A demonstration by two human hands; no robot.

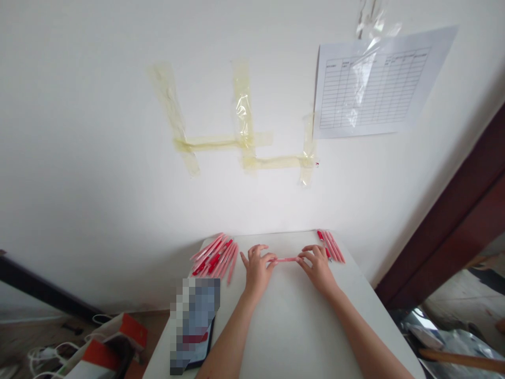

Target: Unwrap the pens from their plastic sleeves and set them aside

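Observation:
A slim pink pen [286,259] is held level above the white table, one end in each hand. My left hand [258,268] pinches its left end between thumb and fingertips. At the right end, my right hand [316,266] closes thumb and fingers on it. Left of my left hand lies a loose pile of pink and red pens [216,258]. A smaller row of similar pens [333,246] lies just beyond my right hand, partly hidden by its fingers.
The white table [295,326] stands against a wall with yellowish tape [243,110] and a printed sheet [374,89]. A phone [201,355], partly pixelated, lies at the table's left edge. Orange-and-white boxes [132,331] and cables are on the floor at left.

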